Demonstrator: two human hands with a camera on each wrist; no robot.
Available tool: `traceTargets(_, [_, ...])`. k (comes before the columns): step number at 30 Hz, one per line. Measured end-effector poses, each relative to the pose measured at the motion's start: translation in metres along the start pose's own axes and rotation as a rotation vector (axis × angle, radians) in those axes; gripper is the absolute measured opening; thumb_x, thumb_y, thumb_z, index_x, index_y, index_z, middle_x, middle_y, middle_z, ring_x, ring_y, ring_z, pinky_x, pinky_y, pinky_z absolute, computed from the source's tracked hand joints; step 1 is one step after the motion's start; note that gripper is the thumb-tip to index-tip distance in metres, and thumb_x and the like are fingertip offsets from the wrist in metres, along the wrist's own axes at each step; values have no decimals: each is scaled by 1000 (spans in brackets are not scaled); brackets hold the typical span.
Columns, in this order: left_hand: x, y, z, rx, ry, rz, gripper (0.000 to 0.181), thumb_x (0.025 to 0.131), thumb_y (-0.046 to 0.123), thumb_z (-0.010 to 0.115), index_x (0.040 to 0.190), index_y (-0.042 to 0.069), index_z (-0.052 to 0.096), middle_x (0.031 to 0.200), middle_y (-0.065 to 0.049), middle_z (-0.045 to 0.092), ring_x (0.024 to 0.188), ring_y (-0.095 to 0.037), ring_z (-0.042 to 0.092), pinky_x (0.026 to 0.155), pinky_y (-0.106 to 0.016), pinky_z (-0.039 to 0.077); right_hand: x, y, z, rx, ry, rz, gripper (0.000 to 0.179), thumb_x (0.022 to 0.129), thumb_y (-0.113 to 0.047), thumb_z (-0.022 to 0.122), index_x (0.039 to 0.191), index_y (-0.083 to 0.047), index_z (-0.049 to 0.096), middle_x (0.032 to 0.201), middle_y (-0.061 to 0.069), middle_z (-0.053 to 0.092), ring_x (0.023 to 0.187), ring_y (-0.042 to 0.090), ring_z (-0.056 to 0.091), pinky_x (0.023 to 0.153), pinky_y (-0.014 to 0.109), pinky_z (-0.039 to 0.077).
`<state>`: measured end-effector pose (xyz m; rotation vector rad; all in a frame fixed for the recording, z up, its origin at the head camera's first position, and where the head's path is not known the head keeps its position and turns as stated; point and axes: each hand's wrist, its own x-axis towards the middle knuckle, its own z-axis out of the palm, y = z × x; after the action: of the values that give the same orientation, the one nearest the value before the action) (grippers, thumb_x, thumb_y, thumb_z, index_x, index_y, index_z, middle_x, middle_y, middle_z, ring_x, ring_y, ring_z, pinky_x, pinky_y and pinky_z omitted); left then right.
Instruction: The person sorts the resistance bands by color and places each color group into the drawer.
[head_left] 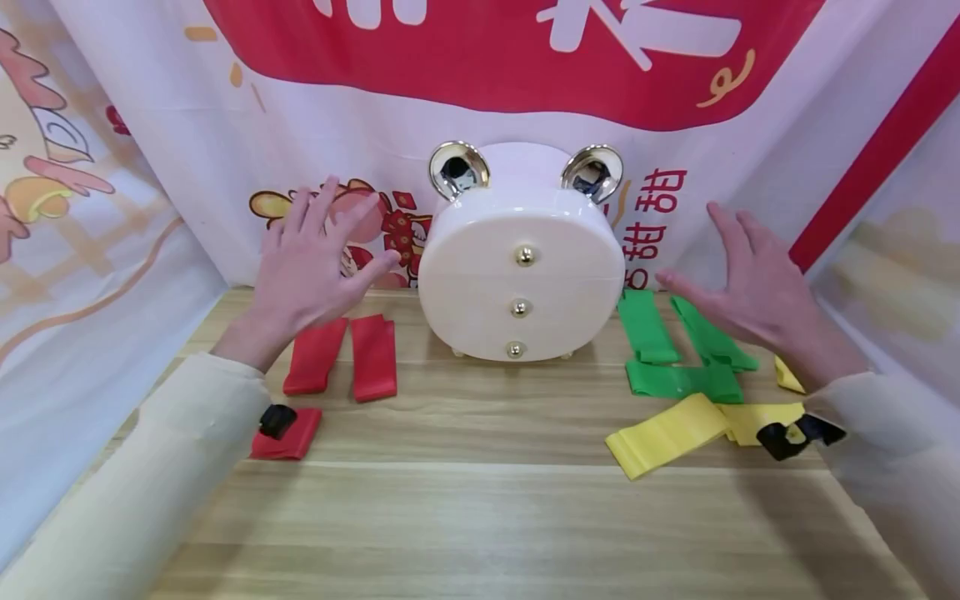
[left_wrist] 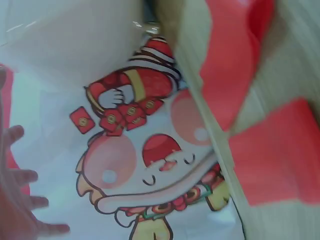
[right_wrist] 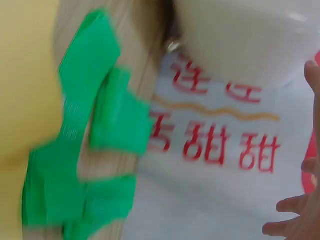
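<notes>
In the head view, a white case (head_left: 480, 283) stands upright at the middle of the tabletop's (head_left: 487, 533) back edge, with gold studs (head_left: 520, 308) down its front. The left hand (head_left: 307, 258) is raised toward the back left corner, fingers spread and gripping nothing, beside the case but apart from it. Below lie red bands (head_left: 375, 358), one partly hidden by the wrist. The right hand (head_left: 761, 287), likewise spread and ungripping, is raised toward the back right corner, near green bands (head_left: 682, 379); yellow bands (head_left: 667, 435) lie nearer the front edge than these. The left wrist view shows separated fingers, the case's side, two red bands and a cartoon (left_wrist: 165, 165) on the cloth. The right wrist view, blurred, shows parted fingers, the case, green bands and red characters (right_wrist: 207, 145).
</notes>
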<state>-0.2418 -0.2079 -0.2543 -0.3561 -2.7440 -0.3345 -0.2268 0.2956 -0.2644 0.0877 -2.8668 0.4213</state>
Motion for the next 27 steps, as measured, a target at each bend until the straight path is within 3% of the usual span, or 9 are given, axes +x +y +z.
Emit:
traceTargets(6, [0,22,-7,-340,136,84,69,100,56,61,163,42,38,179,1,23,165,-27,21,124,-76,27,-15,-48,0,290,271,-44,96,89,-57,78,167,-29,30,168,9,42,148,37,46,108,74,48])
traceTargets(9, [1,39,-6,-496,176,106,62,101,50,64,159,42,46,175,8,31,163,-17,27,125,-71,32,-21,-74,1,379,413,-72,82,89,-52,80,158,-23,44,151,5,60,128,27,62,101,50,58])
traceTargets(12, [2,55,-4,-598,178,114,56,102,46,65,156,42,51,172,13,36,161,-11,30,130,-67,24,-25,-98,3,452,503,-108,71,90,-49,80,148,-18,54,133,5,70,111,20,67,89,25,55])
traceTargets(13, [3,59,-3,-623,176,115,54,103,45,65,155,42,53,171,14,37,161,-10,31,130,-65,27,-27,-104,4,471,524,-127,68,91,-48,80,146,-15,56,127,6,71,105,18,68,85,18,52])
traceTargets(17, [5,74,4,-730,173,87,47,104,43,64,151,40,58,167,17,43,156,-6,37,131,-53,32,-30,-129,11,577,578,-243,61,91,-36,83,136,-2,59,107,13,74,84,12,67,73,10,50])
traceTargets(19, [7,78,10,-785,203,76,44,104,42,65,148,35,63,164,15,47,152,-5,42,120,-46,48,-30,-140,16,627,588,-293,59,90,-30,85,132,3,59,101,14,74,77,6,65,69,12,52])
traceTargets(21, [8,82,15,-837,248,62,41,104,40,65,143,29,67,160,12,53,146,-5,47,115,-42,51,-30,-150,21,668,586,-321,57,89,-27,86,129,5,59,96,14,75,71,3,62,65,13,52])
traceTargets(24, [10,86,23,-909,297,33,36,105,36,64,137,23,72,154,7,58,136,-8,56,110,-40,56,-29,-165,31,713,579,-331,53,88,-23,87,124,4,60,91,14,75,66,6,61,62,14,52])
traceTargets(27, [12,88,29,-1002,290,-16,33,106,33,62,135,22,73,150,6,60,121,-15,66,104,-39,60,-29,-176,39,742,562,-311,50,89,-25,87,121,2,61,89,13,77,64,13,63,61,14,53])
